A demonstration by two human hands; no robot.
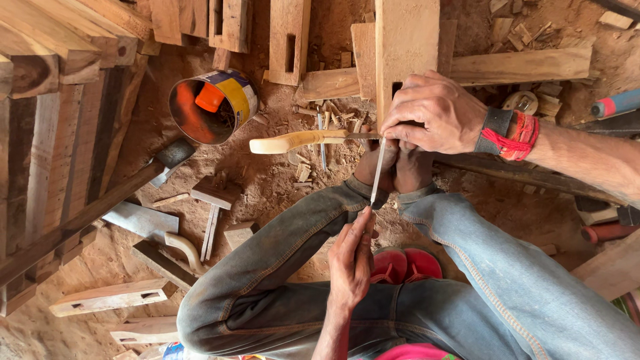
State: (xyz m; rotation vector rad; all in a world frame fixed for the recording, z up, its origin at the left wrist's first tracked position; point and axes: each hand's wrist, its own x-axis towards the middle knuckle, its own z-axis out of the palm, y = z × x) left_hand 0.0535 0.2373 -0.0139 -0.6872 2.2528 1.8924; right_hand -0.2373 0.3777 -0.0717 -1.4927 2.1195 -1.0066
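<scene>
My right hand (433, 113), with a black and red band at the wrist, rests on an upright light wooden plank (407, 47) that has a slot cut in it. Its fingers pinch the blade end of a chisel (300, 141) whose pale wooden handle points left. My left hand (350, 260) comes up between my knees and holds the lower end of a thin metal strip (378, 170). The strip slants up to the chisel blade under my right fingers. My bare feet (393, 170) press against the base of the plank.
An open tin can (213, 107) with an orange object inside lies on the sandy floor. A hammer (175, 153), wood offcuts and a curved handle (187, 248) lie to the left. Stacked timbers (60, 133) fill the left side. Red sandals (407, 263) sit under my legs.
</scene>
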